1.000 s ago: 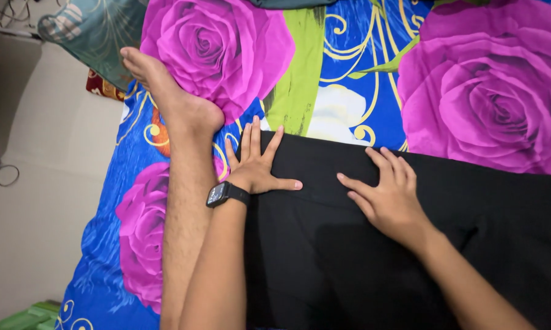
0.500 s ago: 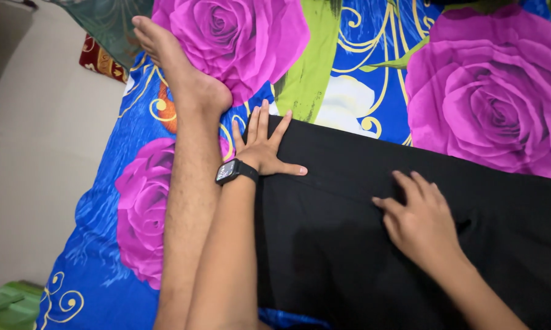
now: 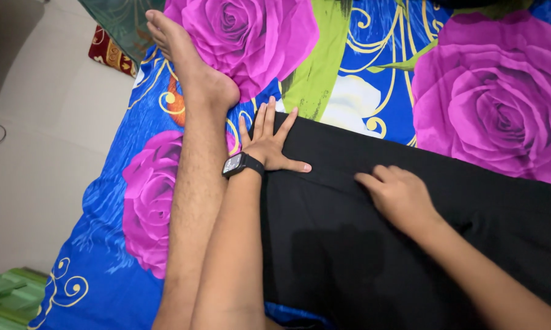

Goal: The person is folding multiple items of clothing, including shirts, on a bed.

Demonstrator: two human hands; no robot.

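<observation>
a bed fills most of the view, spread with a bright blue sheet (image 3: 104, 256) printed with big magenta roses and yellow scrolls, and a pale tiled floor (image 3: 37, 153) runs along its left edge. a black cloth (image 3: 348, 244) lies flat over the near part of the sheet, its far edge running slantwise across the bed. the left hand (image 3: 269, 143) rests spread and flat on the cloth's upper left corner, fingers fanned, gripping nothing; a dark smartwatch (image 3: 238, 164) sits on that wrist. the right hand (image 3: 400, 195) lies well apart from it, on the cloth near the middle of the far edge, fingers curled down against the fabric; i can't tell whether it pinches a fold or only presses. a bare leg and foot (image 3: 196, 122) stretches along the sheet just beside the left hand. as i judge it, the cloth could ruck or slide out of line if one hand pulls while the other lets up, and the leg so close could catch the corner. no packages, labels or signs show; only a green object (image 3: 6, 299) at the lower left and a red patterned cushion (image 3: 107, 52) at the bed's far left edge.
</observation>
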